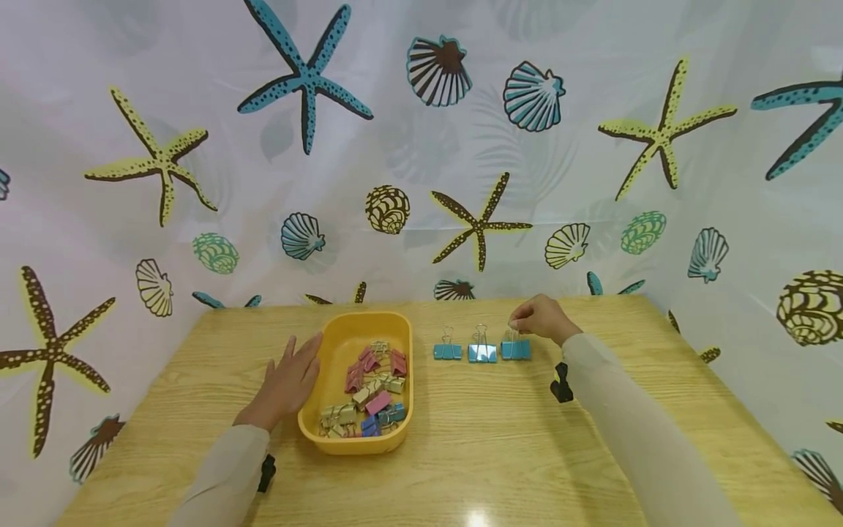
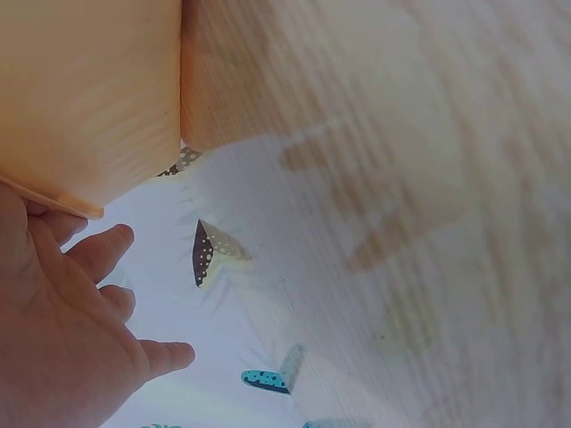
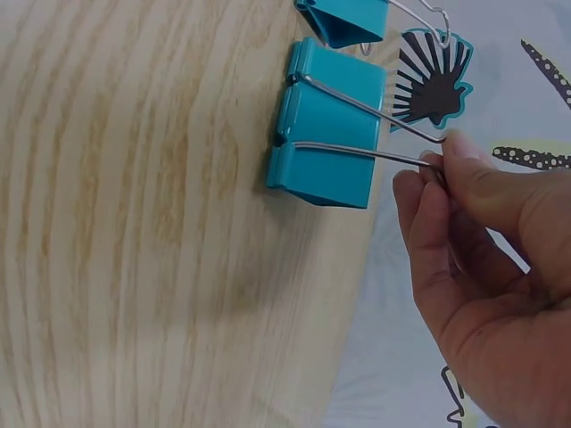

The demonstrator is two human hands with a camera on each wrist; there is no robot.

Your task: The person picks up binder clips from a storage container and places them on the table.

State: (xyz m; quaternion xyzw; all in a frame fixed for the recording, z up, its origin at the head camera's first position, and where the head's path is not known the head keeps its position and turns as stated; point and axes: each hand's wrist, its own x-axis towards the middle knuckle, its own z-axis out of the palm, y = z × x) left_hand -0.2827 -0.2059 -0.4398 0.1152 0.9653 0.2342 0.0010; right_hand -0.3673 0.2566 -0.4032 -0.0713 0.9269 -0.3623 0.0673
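Observation:
My right hand (image 1: 541, 319) pinches the wire handle of a teal binder clip (image 1: 516, 350) at the right end of a row of three. In the right wrist view, thumb and fingertips hold the end of one wire handle, while the clip's teal body (image 3: 330, 125) is at the table surface. The middle clip (image 1: 482, 353) and the left clip (image 1: 447, 352) stand beside it. With fingers spread and extended, my left hand (image 1: 286, 380) rests against the left rim of a yellow tub (image 1: 410, 380). Several pink, yellow and blue binder clips (image 1: 369, 388) lie inside the tub.
A wooden table (image 1: 474, 454) carries the tub and the row of clips. Behind it and along the sides hangs a white curtain (image 1: 395, 161) printed with starfish and shells. Black wrist mounts (image 1: 562, 384) are on both forearms.

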